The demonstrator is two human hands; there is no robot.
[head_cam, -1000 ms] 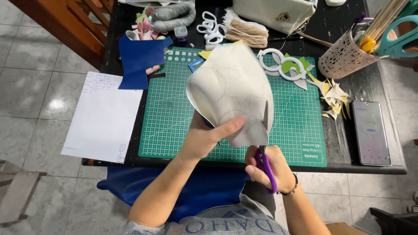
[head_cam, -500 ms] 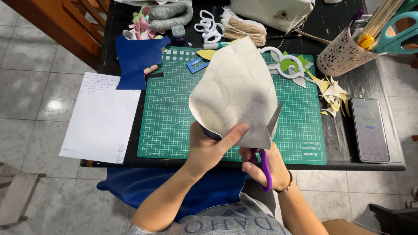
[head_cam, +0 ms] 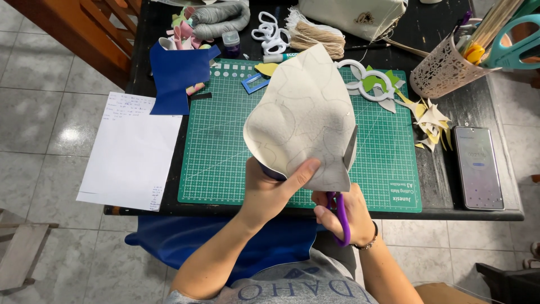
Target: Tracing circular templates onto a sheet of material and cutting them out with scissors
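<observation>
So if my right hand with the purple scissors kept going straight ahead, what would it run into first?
The right hand points up the table, blades already at the grey sheet. Past that, probably the white ring cut-outs on the green cutting mat, though depth is unclear.

I see a matt, off-white foam-like sheet [head_cam: 304, 124] with faint pencilled outlines, bending softly at frame centre. The scissors [head_cam: 342, 217] below it have glossy purple plastic handles and a dull metal blade. Under them lies a green cutting mat [head_cam: 219, 152], smooth and rubbery-looking with a printed grid. The table [head_cam: 439, 186] is dark and slightly glossy. At left, white paper [head_cam: 132, 152] looks flat and matt; the blue sheet [head_cam: 175, 79] above it looks matt. At right, a phone [head_cam: 478, 167] shows a glossy glass face.
</observation>
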